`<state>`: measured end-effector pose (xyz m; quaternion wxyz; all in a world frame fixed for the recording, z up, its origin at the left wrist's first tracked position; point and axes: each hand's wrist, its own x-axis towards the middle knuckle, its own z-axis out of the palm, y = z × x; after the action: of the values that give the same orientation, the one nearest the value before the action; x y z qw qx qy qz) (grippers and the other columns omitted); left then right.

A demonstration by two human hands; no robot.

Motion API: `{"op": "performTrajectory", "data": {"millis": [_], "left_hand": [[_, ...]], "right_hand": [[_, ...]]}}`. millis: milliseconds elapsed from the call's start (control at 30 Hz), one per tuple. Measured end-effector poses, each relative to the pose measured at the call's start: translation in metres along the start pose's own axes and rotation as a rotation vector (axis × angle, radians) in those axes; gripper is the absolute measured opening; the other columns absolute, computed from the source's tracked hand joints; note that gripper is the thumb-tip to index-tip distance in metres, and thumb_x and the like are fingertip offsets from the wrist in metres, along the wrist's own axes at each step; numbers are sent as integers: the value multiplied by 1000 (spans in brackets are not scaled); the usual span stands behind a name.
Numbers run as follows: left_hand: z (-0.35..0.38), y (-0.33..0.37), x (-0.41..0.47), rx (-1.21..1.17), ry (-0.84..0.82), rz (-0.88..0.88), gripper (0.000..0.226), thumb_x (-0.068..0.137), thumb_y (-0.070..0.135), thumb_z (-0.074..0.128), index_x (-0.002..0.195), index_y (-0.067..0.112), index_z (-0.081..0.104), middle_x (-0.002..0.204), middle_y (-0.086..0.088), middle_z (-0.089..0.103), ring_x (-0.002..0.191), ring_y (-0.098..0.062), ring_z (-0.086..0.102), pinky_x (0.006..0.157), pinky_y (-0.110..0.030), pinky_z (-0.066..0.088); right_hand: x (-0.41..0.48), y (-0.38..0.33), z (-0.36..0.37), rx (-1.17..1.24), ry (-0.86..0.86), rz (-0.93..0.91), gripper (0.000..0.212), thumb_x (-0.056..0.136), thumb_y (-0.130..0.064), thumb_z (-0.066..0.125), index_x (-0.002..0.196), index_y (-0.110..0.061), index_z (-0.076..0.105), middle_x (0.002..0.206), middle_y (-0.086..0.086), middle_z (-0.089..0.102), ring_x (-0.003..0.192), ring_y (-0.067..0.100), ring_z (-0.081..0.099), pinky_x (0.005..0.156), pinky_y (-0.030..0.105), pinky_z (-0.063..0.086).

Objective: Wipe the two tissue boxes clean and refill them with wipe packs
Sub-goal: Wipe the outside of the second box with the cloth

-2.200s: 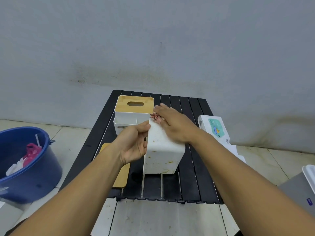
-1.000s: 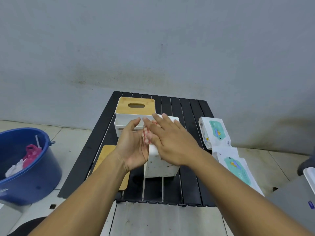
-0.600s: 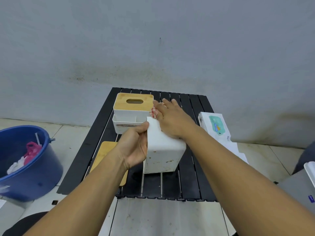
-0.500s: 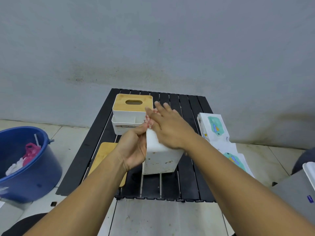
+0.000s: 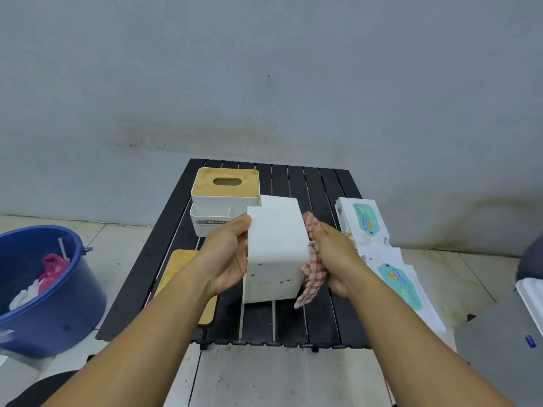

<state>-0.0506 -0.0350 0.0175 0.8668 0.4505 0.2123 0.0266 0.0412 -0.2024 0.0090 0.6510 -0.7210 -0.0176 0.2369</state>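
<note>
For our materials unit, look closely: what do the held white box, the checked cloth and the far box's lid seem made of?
White box: likely plastic; smooth matte faces, rounded moulded corners.
Checked cloth: woven fabric; it drapes and creases limply.
Far lid: probably bamboo or wood; tan, matte, faint grain.

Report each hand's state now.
Left hand: closed, gripping the white tissue box.
Right hand: open, pressing the checkered cloth against that box's side.
</note>
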Motion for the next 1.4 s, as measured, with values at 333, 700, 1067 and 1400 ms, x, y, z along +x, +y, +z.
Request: {"op": "performTrajectory", "data": {"millis": [333, 700, 1067, 1400], "left_hand": [[-13, 13, -24, 417, -191, -83, 32, 107, 19, 48, 135, 12, 62, 127, -10, 74, 116, -30, 71, 107, -52, 51], [19, 11, -7, 34, 7, 37, 42, 111, 33, 42, 134, 2, 59, 122, -19, 74, 112, -35, 73, 92, -48, 58], [13, 3, 8, -248, -175, -67, 39, 106, 26, 42, 127, 6, 69, 126, -13, 68, 106, -24, 69, 103, -39, 52], [-7, 6, 16, -161, -69, -17, 77, 101, 60, 39, 131, -7, 63, 129, -29, 64, 115, -41, 65, 105, -48, 48]], "right_hand": [[11, -13, -53, 594, 169, 164, 43, 105, -38, 46, 128, -7, 64, 122, 23, 70, 111, 40, 68, 105, 60, 45], [-25, -34, 3, -212, 196, -471, 29, 104, -41, 47, 131, -34, 57, 112, -9, 69, 88, 3, 69, 86, 39, 57], [-17, -39, 24, -958, -161, -744, 50, 110, -32, 32, 159, -28, 27, 168, -9, 15, 155, 7, 3, 127, 33, 6], [-46, -19, 25, -1163, -436, -886, 51, 108, -17, 40, 156, -34, 34, 168, -13, 16, 154, 6, 9, 124, 23, 4]]}}
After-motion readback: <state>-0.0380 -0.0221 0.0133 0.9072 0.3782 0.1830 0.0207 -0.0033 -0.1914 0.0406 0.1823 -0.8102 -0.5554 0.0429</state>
